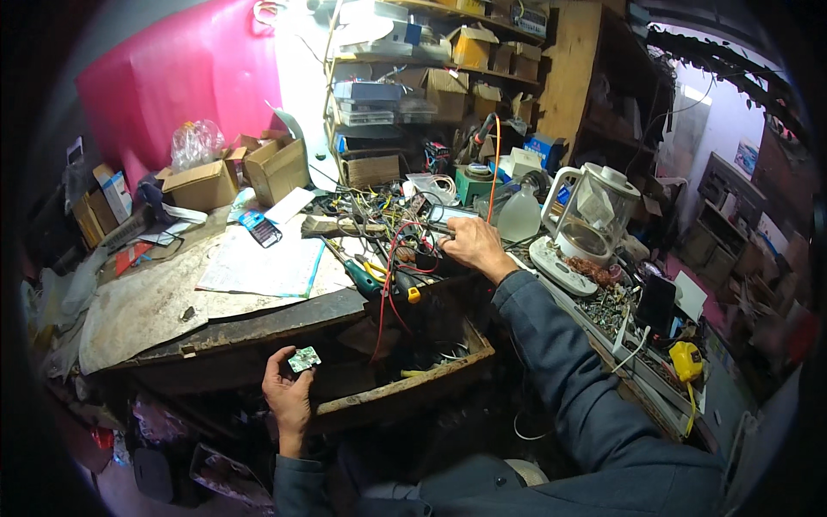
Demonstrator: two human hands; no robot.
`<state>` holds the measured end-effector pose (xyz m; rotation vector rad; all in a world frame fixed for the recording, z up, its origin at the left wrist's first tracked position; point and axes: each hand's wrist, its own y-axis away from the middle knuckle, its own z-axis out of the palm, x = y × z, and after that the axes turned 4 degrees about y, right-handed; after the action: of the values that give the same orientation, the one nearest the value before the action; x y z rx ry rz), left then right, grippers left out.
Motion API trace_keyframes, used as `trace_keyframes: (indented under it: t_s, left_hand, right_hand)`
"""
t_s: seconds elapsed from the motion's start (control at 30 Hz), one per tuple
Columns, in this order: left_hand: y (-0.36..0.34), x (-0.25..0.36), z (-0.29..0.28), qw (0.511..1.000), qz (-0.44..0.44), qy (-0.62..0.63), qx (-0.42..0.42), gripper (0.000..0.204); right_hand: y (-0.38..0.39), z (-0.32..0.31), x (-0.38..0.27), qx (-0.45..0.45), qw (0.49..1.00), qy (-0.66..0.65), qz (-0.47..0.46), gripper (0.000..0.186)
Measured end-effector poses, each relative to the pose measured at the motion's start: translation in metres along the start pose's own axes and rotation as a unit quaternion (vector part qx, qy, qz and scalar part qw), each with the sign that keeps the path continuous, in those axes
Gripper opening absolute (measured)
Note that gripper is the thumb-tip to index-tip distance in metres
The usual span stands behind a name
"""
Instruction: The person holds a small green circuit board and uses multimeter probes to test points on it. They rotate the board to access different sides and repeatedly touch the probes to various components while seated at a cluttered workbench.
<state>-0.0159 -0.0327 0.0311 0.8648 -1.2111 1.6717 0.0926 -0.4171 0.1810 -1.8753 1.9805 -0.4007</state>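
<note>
Low in front of the open drawer, my left hand (289, 396) pinches a small green circuit board (303, 358) between thumb and fingers. My right hand (478, 244) reaches onto the bench's back, fingers curled among a tangle of wires (362, 207) and a pale flat object behind them; what it grips is too small to make out. Red leads (392, 267) hang down beside it. A green-handled tool (362, 277) lies left of the right hand. The wooden drawer (401, 392) below holds loose items, including yellow-handled ones.
Papers (250, 267) and cardboard boxes (271, 172) occupy the left bench. At right stand a translucent bottle (519, 217), a glass kettle on its base (560, 271), heaped small parts, a dark phone-like slab (656, 306) and a yellow tape measure (685, 362). Shelves of boxes (469, 47) rise behind.
</note>
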Motion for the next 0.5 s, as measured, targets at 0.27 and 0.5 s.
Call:
trace_keyframes:
  t_s: [0.27,0.5]
  left_hand:
    - [0.0,-0.004,0.003,1.0,-0.013,0.017,0.009,0.048]
    - [-0.001,-0.004,0.003,0.999,-0.012,0.034,0.004,0.047]
  right_hand:
    - [-0.001,0.012,-0.003,0.036,0.998,0.043,0.015,0.023]
    - [-0.042,-0.028,0.038,-0.186,0.96,-0.143,-0.154,0.022]
